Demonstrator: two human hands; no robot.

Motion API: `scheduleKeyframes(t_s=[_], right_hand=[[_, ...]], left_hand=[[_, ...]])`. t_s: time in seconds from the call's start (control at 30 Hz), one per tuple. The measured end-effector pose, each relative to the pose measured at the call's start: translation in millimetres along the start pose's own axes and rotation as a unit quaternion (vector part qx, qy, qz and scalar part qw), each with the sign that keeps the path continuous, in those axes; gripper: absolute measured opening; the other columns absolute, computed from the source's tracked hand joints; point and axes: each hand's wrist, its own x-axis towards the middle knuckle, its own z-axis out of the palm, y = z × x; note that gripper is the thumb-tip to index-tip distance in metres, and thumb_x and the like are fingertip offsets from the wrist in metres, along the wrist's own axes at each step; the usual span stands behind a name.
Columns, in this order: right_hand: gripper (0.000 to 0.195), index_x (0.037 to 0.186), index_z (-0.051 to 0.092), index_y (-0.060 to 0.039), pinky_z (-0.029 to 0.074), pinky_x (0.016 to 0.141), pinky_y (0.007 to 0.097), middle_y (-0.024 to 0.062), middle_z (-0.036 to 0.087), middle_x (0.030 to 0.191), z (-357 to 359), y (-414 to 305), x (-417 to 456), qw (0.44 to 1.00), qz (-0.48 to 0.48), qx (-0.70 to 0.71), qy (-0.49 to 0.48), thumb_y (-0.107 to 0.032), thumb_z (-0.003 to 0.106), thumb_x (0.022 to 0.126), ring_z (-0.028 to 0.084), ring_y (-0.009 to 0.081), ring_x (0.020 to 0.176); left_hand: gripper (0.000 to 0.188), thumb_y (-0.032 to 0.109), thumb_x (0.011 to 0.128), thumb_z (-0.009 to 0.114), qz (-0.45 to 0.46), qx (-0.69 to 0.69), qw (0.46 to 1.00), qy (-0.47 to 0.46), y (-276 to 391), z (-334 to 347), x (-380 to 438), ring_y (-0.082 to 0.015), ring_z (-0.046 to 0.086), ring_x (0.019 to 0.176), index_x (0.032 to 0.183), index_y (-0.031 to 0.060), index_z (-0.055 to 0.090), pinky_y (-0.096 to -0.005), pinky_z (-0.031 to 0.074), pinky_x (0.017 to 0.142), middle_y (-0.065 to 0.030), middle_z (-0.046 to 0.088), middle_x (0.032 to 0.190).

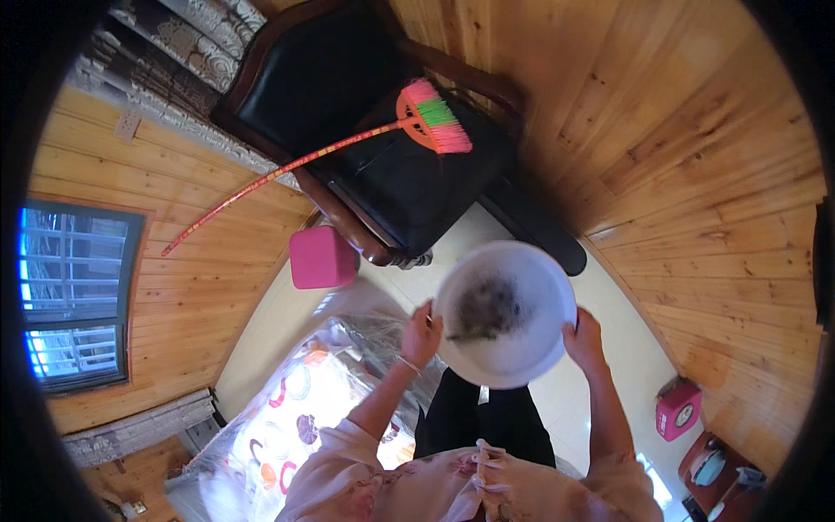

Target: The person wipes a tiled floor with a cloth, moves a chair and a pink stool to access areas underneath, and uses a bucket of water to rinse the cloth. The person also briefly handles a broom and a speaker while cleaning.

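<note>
Between my two hands I hold up a round white basin (541, 339), in front of my black trousers. My left hand (422, 334) grips its left rim, and my right hand (584, 340) grips the right rim. A dark, blurred heap of loose material (490, 307) lies in the basin, with a greenish strip at its lower edge; what it is made of I cannot tell. Beyond the basin, a broom (424, 121) with an orange head, pink and green bristles and a long red handle rests across a black armchair (385, 176) with a brown wooden frame.
A pink stool (321, 258) stands left of the armchair. Plastic sheeting covers a patterned surface (306, 404) at lower left. A long black object (535, 225) lies along the wood-panelled wall (704, 215). A pink scale with a dial (678, 410) is at right. At left is a barred window (75, 293).
</note>
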Motion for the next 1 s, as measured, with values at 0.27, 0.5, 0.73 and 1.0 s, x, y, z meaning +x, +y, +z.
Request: scheduleKeyframes(t_s=[0.27,0.5,0.73,1.0], right_hand=[[0.026,0.1,0.061,0.0036,0.049,0.081,0.0501,0.0284,0.063,0.093,-45,110,-218,0.983,0.174,0.033,0.055,-0.005,0.051,0.078,0.06,0.0465,0.091],[0.033,0.11,0.062,0.0024,0.049,0.087,0.0473,0.0275,0.065,0.099,-31,187,-358,0.939,0.284,0.133,0.143,-0.007,0.052,0.08,0.062,0.0449,0.097],[0.031,0.11,0.054,0.0034,0.047,0.088,0.0545,0.0308,0.06,0.103,-81,219,-448,0.893,0.355,0.203,0.187,-0.009,0.053,0.082,0.058,0.0489,0.097],[0.028,0.105,0.051,0.0058,0.047,0.085,0.0554,0.0309,0.058,0.101,-137,253,-535,0.832,0.413,0.22,0.298,-0.011,0.054,0.084,0.058,0.0496,0.094]], left_hand=[[0.046,0.009,0.083,0.061,0.018,0.033,0.988,-0.149,32,93,-145,-0.0388,0.064,0.093,0.128,0.001,0.055,-0.0456,0.052,0.082,-0.0232,0.063,0.107],[0.045,0.005,0.085,0.058,0.039,0.128,0.955,-0.265,46,157,-213,-0.0393,0.063,0.101,0.13,0.0017,0.054,-0.0436,0.051,0.088,-0.0232,0.061,0.116],[0.049,0.001,0.084,0.054,0.093,0.098,0.929,-0.343,114,214,-271,-0.0243,0.063,0.104,0.133,-0.0007,0.051,-0.0363,0.05,0.091,-0.0163,0.063,0.117],[0.047,0.001,0.085,0.051,0.171,0.077,0.866,-0.464,218,311,-322,-0.0189,0.062,0.099,0.131,-0.004,0.051,-0.0312,0.049,0.088,-0.0132,0.064,0.113]])
